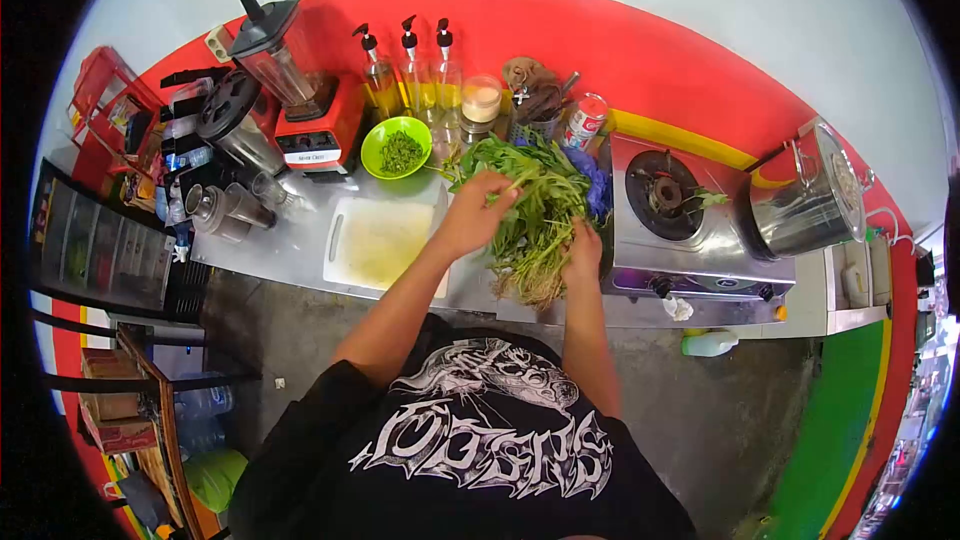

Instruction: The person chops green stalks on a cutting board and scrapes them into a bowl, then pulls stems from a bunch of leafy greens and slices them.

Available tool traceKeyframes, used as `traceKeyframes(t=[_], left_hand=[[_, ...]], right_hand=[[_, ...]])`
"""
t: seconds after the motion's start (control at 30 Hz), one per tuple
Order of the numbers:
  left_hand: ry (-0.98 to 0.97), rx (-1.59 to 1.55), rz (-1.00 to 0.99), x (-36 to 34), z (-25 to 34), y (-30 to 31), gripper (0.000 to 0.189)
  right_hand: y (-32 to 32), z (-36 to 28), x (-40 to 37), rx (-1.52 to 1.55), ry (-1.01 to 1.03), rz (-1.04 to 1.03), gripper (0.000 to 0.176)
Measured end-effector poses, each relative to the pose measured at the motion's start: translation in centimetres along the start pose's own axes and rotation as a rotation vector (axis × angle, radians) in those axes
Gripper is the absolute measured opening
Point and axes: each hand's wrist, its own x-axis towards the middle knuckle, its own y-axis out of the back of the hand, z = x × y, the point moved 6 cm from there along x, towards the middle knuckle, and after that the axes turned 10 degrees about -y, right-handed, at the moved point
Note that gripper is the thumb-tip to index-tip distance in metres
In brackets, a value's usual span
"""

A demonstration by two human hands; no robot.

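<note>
A large bunch of leafy greens [535, 190], with long stems and pale roots hanging toward the counter's front edge, lies between my two hands. My right hand [582, 255] is closed around the stems on the bunch's right side. On the upper left, my left hand [480, 210] pinches a stem among the leaves, its fingertips drawn together. A white cutting board [345, 250], stained yellowish in the middle, lies left of the bunch, partly behind my left forearm. Behind the board stands a lime green bowl [371, 152] holding small cut greens [400, 152].
A red blender [318, 140] and pump bottles [415, 75] stand along the back. To the right is a gas stove [640, 255] with a large steel pot [805, 205]. A blue plastic bag [600, 185] sits behind the greens. Metal shakers [225, 210] stand at the left.
</note>
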Motion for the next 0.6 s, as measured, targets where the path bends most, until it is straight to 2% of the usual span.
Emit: traceKeyframes(t=[0.07,0.23,0.27,0.33,0.43,0.47,0.53,0.57,0.6], left_hand=[[0.033,0.014,0.008,0.7,1.4,1.5,0.017],[-0.069,-0.033,0.050,1.8,3.1,4.0,0.017],[-0.073,-0.034,0.055,1.8,3.4,4.6,0.017],[0.035,-0.087,0.097,1.9,3.3,6.0,0.016],[0.008,-0.100,0.145,1.8,2.8,8.4,0.017],[0.016,-0.114,0.172,1.7,2.3,9.1,0.018],[0.070,-0.112,0.184,1.2,2.4,9.8,0.019],[0.080,-0.147,0.214,1.0,2.3,10.2,0.019],[0.093,-0.181,0.245,0.6,2.0,10.5,0.019]], right_hand=[[0.6,-0.7,-0.5,-0.011,0.010,0.111,0.048],[0.5,-2.3,-0.7,-0.051,0.053,0.085,0.051],[0.5,-2.6,-0.9,-0.049,0.059,0.108,0.046],[0.8,-2.8,-0.3,-0.045,0.070,0.126,0.042],[1.5,-2.6,1.1,-0.057,0.079,0.105,0.025],[1.8,-2.5,1.5,-0.053,0.082,0.101,0.025],[2.2,-3.0,2.4,-0.312,0.162,0.084,0.033],[2.4,-4.0,2.4,-0.621,0.341,0.120,0.047],[1.4,-4.5,1.4,-0.619,0.340,0.113,0.047]])
